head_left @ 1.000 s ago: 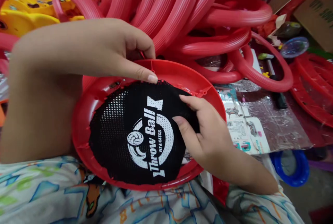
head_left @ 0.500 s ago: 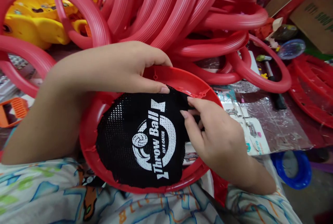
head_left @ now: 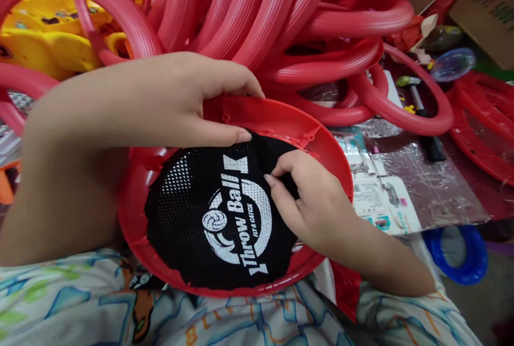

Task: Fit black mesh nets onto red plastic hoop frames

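left hand (head_left: 176, 102) grips the far rim of a red disc (head_left: 132, 212) lying in the lap, thumb pressing the top edge of the black mesh (head_left: 193, 223) down inside the disc, other fingers curled over the rim's outside. right hand (head_left: 311, 201) sits on the mesh's right side, fingertips bunched and pinching the mesh edge near the disc's upper right rim. so both hands are closed on stuff: left on disc + mesh, right on mesh.

mesh is round, printed w/ white "throw ball" logo, spread across most of the disc's inside; a bit of disc shows bare round it. disc is tilted, far edge raised, near edge against the patterned shirt (head_left: 241, 319).

behind the disc: big heap of red rings (head_left: 281, 8), stacked and overlapping. yellow plastic toy (head_left: 48, 46) at far left, partly behind a ring. to the right, printed cards under clear film (head_left: 385, 201) lie flat just beside the disc. blue ring (head_left: 458, 255) at lower right. cardboard box (head_left: 490, 14) top right corner.
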A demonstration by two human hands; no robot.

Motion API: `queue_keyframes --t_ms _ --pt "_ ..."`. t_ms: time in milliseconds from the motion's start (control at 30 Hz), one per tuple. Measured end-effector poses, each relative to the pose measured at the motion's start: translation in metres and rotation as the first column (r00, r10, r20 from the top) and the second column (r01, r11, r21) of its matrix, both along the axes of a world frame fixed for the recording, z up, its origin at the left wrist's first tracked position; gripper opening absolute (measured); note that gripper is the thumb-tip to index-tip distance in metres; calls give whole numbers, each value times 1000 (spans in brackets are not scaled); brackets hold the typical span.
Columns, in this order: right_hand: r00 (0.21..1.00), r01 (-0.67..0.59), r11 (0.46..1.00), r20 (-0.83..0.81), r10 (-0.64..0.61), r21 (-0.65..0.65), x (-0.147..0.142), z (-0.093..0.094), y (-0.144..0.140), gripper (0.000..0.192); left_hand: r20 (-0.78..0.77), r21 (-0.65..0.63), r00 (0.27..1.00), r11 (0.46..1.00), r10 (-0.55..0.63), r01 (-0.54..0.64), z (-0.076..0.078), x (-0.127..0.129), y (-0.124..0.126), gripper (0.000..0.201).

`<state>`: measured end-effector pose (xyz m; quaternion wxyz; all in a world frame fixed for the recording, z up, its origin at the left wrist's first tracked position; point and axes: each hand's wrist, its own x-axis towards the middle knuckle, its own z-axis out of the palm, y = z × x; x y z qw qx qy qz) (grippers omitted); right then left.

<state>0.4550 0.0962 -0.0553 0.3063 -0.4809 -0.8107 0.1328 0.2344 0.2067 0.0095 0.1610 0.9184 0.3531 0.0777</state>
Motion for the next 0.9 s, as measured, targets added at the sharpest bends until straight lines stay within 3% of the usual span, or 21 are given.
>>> queue_keyframes --t_ms 167,300,400,633,900 --pt "987 -145 971 -35 154 187 5 7 -3 18 -29 -42 999 999 -15 14 -1 -1 0 45" --pt "993 -100 933 88 74 347 14 14 -3 23 168 -93 981 989 -97 113 0 9 -6 38" --pt "991 -78 902 132 24 426 19 17 1 21 220 -102 971 987 -95 120 0 17 -9 24" --pt "971 -79 884 238 -37 460 19 18 8 24 267 -149 959 980 -89 133 -9 22 -6 19" --pt "969 -37 900 236 -74 435 18 17 9 28 308 -214 951 976 22 47 -12 26 -6 16"
